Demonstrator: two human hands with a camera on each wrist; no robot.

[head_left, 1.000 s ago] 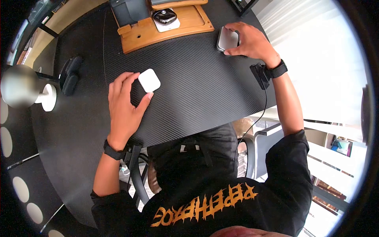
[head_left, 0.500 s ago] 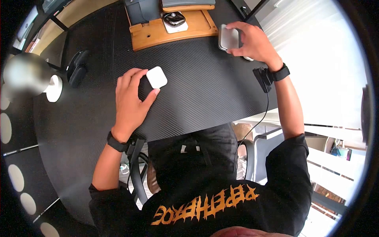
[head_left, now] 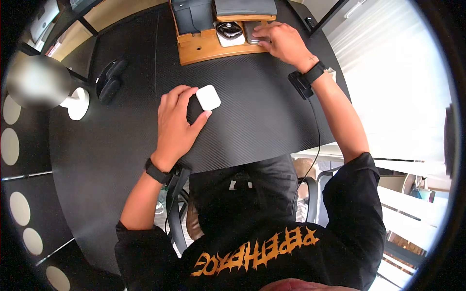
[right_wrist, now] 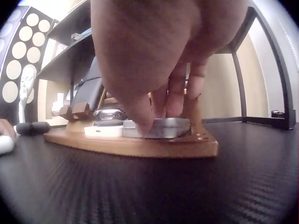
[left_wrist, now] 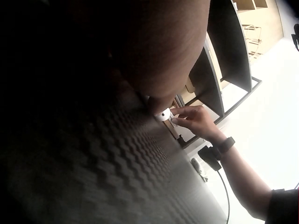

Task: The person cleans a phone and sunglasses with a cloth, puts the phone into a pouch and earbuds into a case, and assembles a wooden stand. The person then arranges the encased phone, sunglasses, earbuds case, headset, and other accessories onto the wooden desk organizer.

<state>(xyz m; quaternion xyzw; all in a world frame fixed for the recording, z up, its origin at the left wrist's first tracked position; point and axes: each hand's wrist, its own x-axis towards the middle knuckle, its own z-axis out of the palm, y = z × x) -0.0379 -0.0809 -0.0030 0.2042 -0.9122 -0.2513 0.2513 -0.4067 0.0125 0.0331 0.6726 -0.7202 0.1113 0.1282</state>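
Observation:
Thumb and index finger of my left hand (head_left: 177,121) pinch a white rounded-square case (head_left: 208,98) lying on the black desk. Farther off, my right hand (head_left: 287,43) grips a flat silver-grey metal case (head_left: 254,33) by its edges. That metal case (right_wrist: 163,128) sits on the front tray of a wooden desk organizer (head_left: 194,54), right beside a white square block (head_left: 231,40) with a black smartwatch (head_left: 228,29) on top. In the right wrist view, the fingers reach down onto the metal case from above. The left wrist view is mostly dark, filled by the left hand.
On the organizer's back stand a dark upright case (head_left: 193,15) and a grey flat item (head_left: 245,7). Black headphones (head_left: 110,80) and a white round-based stand (head_left: 78,103) are at the left. A cable (head_left: 318,121) hangs from the right wrist camera past the desk's front edge.
My right hand has carried the silver-grey metal case leftward from the desk beside the organizer onto its tray. The left hand keeps its pinch on the white case; the head view has shifted.

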